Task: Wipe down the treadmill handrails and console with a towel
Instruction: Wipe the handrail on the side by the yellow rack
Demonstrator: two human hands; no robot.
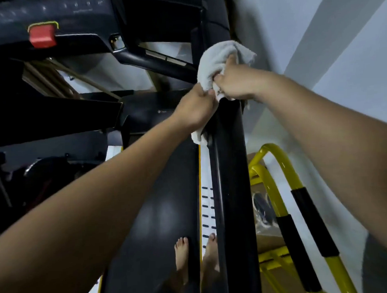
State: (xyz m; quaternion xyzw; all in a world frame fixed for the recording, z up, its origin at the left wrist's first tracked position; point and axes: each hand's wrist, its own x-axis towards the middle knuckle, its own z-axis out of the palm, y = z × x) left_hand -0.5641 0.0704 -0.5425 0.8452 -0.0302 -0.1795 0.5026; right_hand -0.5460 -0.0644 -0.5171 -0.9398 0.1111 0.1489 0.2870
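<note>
White towel (216, 62) draped across black handrail (230, 158) running lengthwise

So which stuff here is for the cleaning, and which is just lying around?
For the job:
towel
handrail
console
left hand
right hand

Just lying about:
yellow frame
red clip

Towel (216, 62) is pale grey-white; handrail (229, 167) glossy black, console (52, 17) black with a red safety key (42, 35) edged in yellow-green. Belt (163, 202) dark grey — side rail (206, 181) white with a row of short dark dashes and a thin yellow edge stripe. Frame (276, 165) to the right is bright yellow with black padded sleeves; wall (315, 21) light grey.
</note>
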